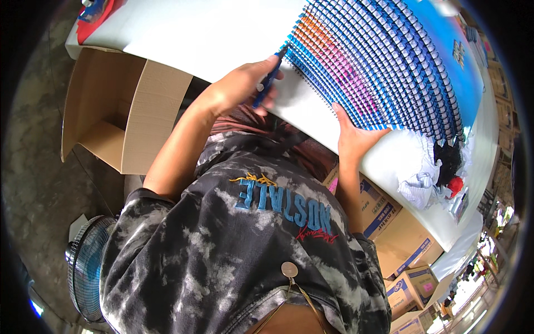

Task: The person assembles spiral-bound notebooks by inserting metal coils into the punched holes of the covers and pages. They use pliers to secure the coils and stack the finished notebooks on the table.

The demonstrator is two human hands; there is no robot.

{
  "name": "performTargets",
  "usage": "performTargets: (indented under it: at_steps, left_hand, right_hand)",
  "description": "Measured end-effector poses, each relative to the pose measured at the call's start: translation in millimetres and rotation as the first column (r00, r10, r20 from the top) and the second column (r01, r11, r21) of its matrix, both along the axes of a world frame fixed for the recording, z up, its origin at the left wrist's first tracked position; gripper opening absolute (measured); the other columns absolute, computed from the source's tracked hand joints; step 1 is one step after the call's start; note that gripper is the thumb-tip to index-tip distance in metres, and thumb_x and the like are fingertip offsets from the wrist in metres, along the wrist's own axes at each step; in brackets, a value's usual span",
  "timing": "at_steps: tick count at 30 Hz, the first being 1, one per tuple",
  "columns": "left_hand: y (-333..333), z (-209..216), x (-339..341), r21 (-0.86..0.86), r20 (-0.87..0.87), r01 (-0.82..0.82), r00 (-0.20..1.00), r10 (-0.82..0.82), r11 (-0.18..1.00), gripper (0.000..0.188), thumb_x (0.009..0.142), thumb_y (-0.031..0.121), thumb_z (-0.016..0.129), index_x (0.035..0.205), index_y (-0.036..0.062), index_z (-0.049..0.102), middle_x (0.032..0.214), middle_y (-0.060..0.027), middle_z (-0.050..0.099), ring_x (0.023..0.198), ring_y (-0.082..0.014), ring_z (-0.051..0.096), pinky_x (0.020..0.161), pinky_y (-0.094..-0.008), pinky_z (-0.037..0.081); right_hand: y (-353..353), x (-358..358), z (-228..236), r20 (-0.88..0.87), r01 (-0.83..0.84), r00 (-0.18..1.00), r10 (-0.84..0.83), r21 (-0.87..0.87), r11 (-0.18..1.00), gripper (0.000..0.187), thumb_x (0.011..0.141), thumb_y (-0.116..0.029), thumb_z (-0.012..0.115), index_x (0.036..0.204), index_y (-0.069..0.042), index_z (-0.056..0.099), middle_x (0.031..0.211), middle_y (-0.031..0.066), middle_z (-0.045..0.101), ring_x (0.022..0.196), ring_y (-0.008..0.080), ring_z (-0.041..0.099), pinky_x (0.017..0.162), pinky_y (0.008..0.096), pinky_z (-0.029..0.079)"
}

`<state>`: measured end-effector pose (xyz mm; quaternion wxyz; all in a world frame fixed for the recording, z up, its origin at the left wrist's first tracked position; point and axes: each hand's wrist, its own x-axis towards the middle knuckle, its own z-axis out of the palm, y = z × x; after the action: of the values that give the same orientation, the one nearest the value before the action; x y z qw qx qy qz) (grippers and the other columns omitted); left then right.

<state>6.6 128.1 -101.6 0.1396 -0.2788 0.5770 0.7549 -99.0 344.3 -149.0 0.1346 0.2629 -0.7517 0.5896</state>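
Note:
My left hand (239, 86) is closed around a blue plier-like hand tool (273, 77). The tool's dark tip meets the left end of the nearest row of spiral-bound notebooks (356, 72). These notebooks lie overlapped in a fan of many rows, their dark coils showing over blue, orange and pink covers. Against the near edge of the fan rests my right hand (354, 136), thumb and a finger spread wide apart and touching the nearest rows. Its other fingers are hidden from sight.
The notebooks lie on a white table (222, 33). An open cardboard box (133, 111) stands at the left, with a fan (89, 270) below it. Crumpled white material (417, 178) and a red item (455, 186) sit at the table's right end, cartons (411, 239) below.

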Motion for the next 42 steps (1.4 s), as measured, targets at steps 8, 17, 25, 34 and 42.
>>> performTargets:
  at_steps: [8, 17, 25, 34, 42]
  left_hand:
    - [-17.5, -10.1, 5.9, -0.272, 0.06, 0.083, 0.996, -0.069, 0.959, 0.056, 0.095, 0.047, 0.032, 0.11, -0.004, 0.048, 0.076, -0.0106, 0.055, 0.07, -0.0226, 0.06, 0.062, -0.04, 0.053]
    - [-29.5, -18.5, 22.0, 0.682, -0.062, -0.034, 0.993, 0.105, 0.73, 0.059, 0.094, 0.049, 0.03, 0.116, -0.0039, 0.046, 0.101, -0.0211, 0.058, 0.095, -0.0318, 0.061, 0.072, -0.0483, 0.054]
    - [-18.1, -6.8, 11.8, -0.669, 0.203, 0.242, 0.969, -0.14, 0.703, 0.052, 0.095, 0.045, 0.033, 0.108, -0.0029, 0.05, 0.074, -0.0088, 0.053, 0.062, -0.0173, 0.05, 0.059, -0.0373, 0.053]
    - [-43.4, -14.4, 16.1, 0.584, 0.117, -0.12, 0.991, 0.064, 0.803, 0.058, 0.095, 0.048, 0.029, 0.113, -0.0039, 0.048, 0.096, -0.0187, 0.06, 0.089, -0.0316, 0.062, 0.072, -0.0481, 0.054]
    - [-48.4, -24.2, 18.9, 0.777, 0.071, -0.078, 0.997, 0.037, 0.625, 0.059, 0.095, 0.045, 0.028, 0.119, -0.0071, 0.043, 0.097, -0.0245, 0.058, 0.097, -0.0415, 0.059, 0.075, -0.0583, 0.05]
  right_hand:
    - [-12.4, 7.4, -4.3, -0.003, 0.038, 0.999, -0.038, 0.047, 0.998, 0.108, 0.054, -0.006, 0.086, 0.133, 0.008, 0.014, 0.134, 0.0227, 0.028, 0.124, 0.0305, 0.031, 0.107, 0.0407, 0.018]
    - [-11.1, 10.7, -10.8, -0.037, 0.093, 0.995, -0.088, 0.131, 0.987, 0.121, 0.052, -0.01, 0.088, 0.136, 0.007, 0.002, 0.138, 0.0235, 0.019, 0.129, 0.0321, 0.023, 0.109, 0.0423, 0.013]
    - [-10.0, 15.3, -3.4, 0.025, 0.086, 0.995, -0.094, 0.23, 0.969, 0.135, 0.051, -0.016, 0.089, 0.136, 0.007, -0.015, 0.143, 0.0303, -0.001, 0.135, 0.0367, 0.007, 0.11, 0.045, 0.002]
    - [-4.5, 14.3, -14.7, -0.12, 0.188, 0.981, -0.155, 0.351, 0.917, 0.14, 0.051, -0.019, 0.089, 0.131, 0.012, -0.023, 0.14, 0.0346, -0.01, 0.135, 0.0402, -0.004, 0.109, 0.0466, -0.007]
    - [-5.0, 15.0, -14.7, -0.083, 0.129, 0.99, -0.112, 0.251, 0.959, 0.137, 0.053, -0.019, 0.088, 0.132, 0.011, -0.02, 0.14, 0.0348, -0.009, 0.135, 0.0413, -0.003, 0.11, 0.0467, -0.004]
